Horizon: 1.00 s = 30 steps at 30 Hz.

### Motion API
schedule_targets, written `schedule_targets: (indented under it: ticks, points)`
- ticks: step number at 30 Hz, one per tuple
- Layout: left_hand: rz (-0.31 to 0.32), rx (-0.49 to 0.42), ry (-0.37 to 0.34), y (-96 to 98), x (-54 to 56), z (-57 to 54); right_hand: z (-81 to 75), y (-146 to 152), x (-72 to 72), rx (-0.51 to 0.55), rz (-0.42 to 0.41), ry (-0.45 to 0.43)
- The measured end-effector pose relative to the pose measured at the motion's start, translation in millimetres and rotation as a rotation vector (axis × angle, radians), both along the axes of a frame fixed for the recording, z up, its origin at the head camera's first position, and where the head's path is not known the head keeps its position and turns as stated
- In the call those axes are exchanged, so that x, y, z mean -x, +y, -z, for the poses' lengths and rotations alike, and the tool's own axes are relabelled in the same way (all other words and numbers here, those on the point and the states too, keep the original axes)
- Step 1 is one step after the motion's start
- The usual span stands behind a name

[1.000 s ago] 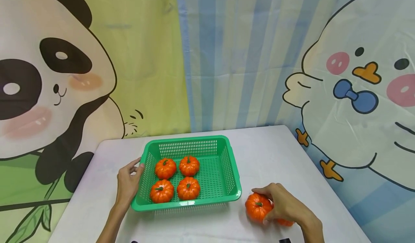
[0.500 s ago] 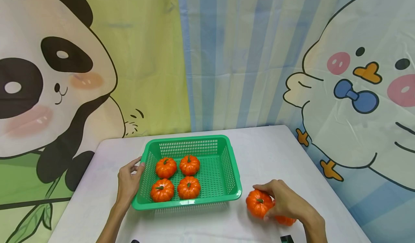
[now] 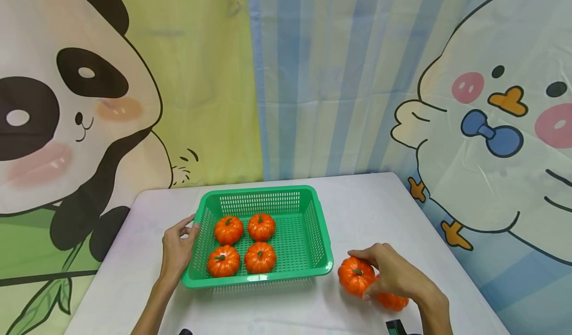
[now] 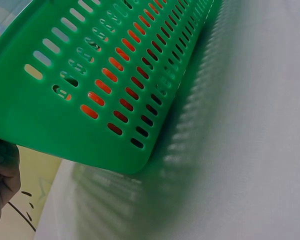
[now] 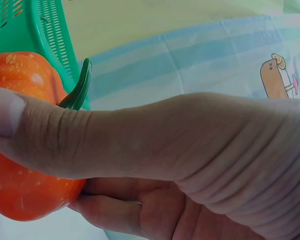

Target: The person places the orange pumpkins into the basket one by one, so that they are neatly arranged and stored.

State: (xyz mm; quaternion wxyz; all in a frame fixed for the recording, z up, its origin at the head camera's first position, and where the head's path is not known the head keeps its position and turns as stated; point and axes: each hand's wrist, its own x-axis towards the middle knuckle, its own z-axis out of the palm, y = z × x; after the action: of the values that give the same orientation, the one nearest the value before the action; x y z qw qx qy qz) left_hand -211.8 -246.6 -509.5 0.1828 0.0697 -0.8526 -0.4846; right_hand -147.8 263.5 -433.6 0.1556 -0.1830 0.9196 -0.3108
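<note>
A green plastic basket (image 3: 308, 274) with slotted walls holds several small orange pumpkins (image 3: 224, 261) on its left side. At its left rim my left hand (image 3: 176, 250) grips the edge between thumb and fingers; the left wrist view shows only part of that hand (image 4: 2, 175) at the basket's corner. Right of the basket, my right hand (image 3: 393, 271) holds another orange pumpkin (image 3: 354, 277), thumb on the near side and fingers over the far side. Its green stem (image 5: 79, 87) points up in the right wrist view. Beneath the palm, one more pumpkin (image 3: 393, 301) is partly hidden.
A white-covered table (image 3: 357, 206) carries everything. Behind it hang printed curtains, with a panda (image 3: 85, 101) at left and a white bird (image 3: 500, 176) at right. Dark objects (image 3: 395, 327) poke in at the bottom edge.
My right hand and its pumpkin have shifted slightly away from me, showing more of the pumpkin under the palm. The left hand stays at the basket rim.
</note>
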Motion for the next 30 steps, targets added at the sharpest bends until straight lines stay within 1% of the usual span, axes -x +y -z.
schedule_targets:
  ticks: [5,11,19,25,30]
  points:
    - [0.01,-0.011,-0.013,-0.5,0.1,-0.6,-4.6,0,-0.6,-0.013,0.0,0.012]
    - [0.001,-0.012,-0.017,-1.1,0.4,-1.0,-10.6,-1,0.2,-0.008,-0.004,0.014]
    - [-0.008,0.004,-0.019,0.1,-0.9,-1.1,-17.9,-4,-0.8,-0.032,0.032,0.01]
    - [-0.007,0.002,-0.005,0.4,-1.1,-0.5,-23.3,-5,-2.1,-0.038,0.058,0.001]
    - [-0.004,0.001,-0.002,-0.7,-0.7,0.0,-27.7,-4,-1.8,-0.031,0.029,0.028]
